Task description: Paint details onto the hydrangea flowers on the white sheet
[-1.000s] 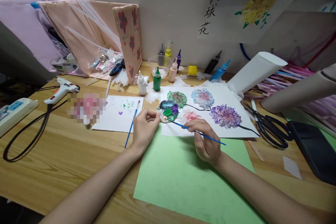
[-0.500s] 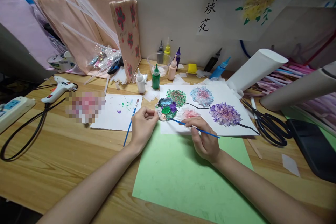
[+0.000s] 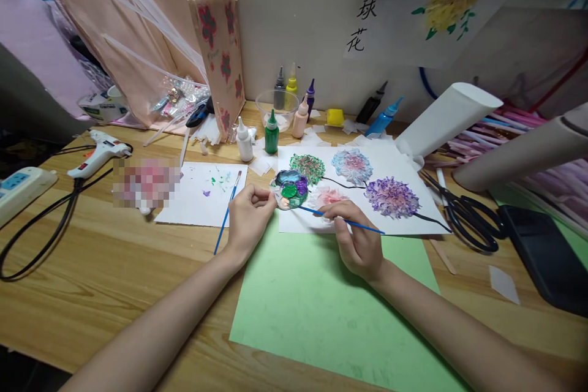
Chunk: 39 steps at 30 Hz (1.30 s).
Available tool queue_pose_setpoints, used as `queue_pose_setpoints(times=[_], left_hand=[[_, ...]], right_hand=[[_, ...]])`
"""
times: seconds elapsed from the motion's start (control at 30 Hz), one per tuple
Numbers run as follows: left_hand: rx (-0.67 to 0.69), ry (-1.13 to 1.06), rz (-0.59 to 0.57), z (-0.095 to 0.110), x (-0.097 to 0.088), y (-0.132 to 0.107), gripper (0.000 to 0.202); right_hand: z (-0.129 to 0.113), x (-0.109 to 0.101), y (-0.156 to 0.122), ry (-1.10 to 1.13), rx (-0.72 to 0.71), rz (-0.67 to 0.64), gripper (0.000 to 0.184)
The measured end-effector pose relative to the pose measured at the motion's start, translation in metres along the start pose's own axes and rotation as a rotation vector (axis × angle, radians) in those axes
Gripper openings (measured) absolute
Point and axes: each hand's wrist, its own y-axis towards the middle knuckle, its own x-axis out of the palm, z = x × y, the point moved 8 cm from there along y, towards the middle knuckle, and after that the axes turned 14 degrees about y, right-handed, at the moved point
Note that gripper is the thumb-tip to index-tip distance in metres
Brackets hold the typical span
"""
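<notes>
Between the fingertips of my left hand [image 3: 250, 214] is the edge of a small round paint palette [image 3: 289, 190], smeared with green, purple, blue and peach paint. My right hand [image 3: 358, 236] grips a thin blue paintbrush [image 3: 367, 226], its tip at the palette's lower right edge. Beneath and behind lies white paper [image 3: 427, 223] with fluffy flowers: a green one [image 3: 309, 168], a light blue one [image 3: 352, 165], a purple one [image 3: 392, 198] and a pink-white one [image 3: 328, 197] partly covered by my right hand. A second paintbrush [image 3: 225, 217] rests left of my left hand on a paint-dabbed sheet [image 3: 184, 205].
Paint bottles, among them a white one [image 3: 244, 141] and a green one [image 3: 271, 133], stand behind the paper. A glue gun [image 3: 98, 153] and its cable lie left. Scissors [image 3: 473, 217] and a phone [image 3: 542, 257] lie right. Green paper [image 3: 340, 312] covers the front.
The camera view has shifted very slightly. Both hands keep their holds, and the brush tip stays at the palette's edge, with the handle's rear end a little higher.
</notes>
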Motion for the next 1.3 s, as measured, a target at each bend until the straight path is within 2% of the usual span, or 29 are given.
queue_pose_setpoints(times=[0.2, 0.3, 0.43, 0.57, 0.93, 1.03, 1.13, 1.23, 1.3], left_hand=[[-0.003, 0.005, -0.001, 0.0, 0.0, 0.0, 0.015], [-0.003, 0.007, -0.002, -0.001, 0.0, -0.001, 0.015], [0.002, 0.011, 0.003, 0.0, -0.001, -0.002, 0.014], [0.007, 0.015, 0.004, 0.0, -0.001, -0.001, 0.014], [0.015, 0.009, 0.014, 0.001, 0.0, 0.0, 0.016], [0.013, 0.005, 0.014, 0.001, 0.0, 0.0, 0.016], [0.003, -0.013, 0.005, 0.0, -0.001, 0.001, 0.017], [0.016, -0.041, -0.025, 0.0, 0.001, 0.002, 0.02], [0.033, -0.057, -0.044, 0.001, 0.002, 0.002, 0.021]], right_hand=[[-0.003, 0.003, 0.0, 0.009, -0.032, -0.05, 0.02], [-0.004, -0.001, 0.0, 0.027, -0.049, -0.003, 0.02], [-0.003, 0.002, 0.0, 0.031, -0.043, -0.037, 0.021], [-0.004, -0.002, 0.0, 0.04, -0.049, 0.005, 0.021], [0.001, -0.003, -0.002, 0.059, -0.021, 0.02, 0.021], [-0.004, -0.014, -0.003, 0.091, -0.084, 0.117, 0.021], [-0.005, -0.043, -0.005, 0.12, -0.129, 0.324, 0.017], [0.01, -0.082, -0.01, 0.192, -0.018, 0.569, 0.016], [0.026, -0.1, -0.014, 0.263, 0.104, 0.671, 0.018]])
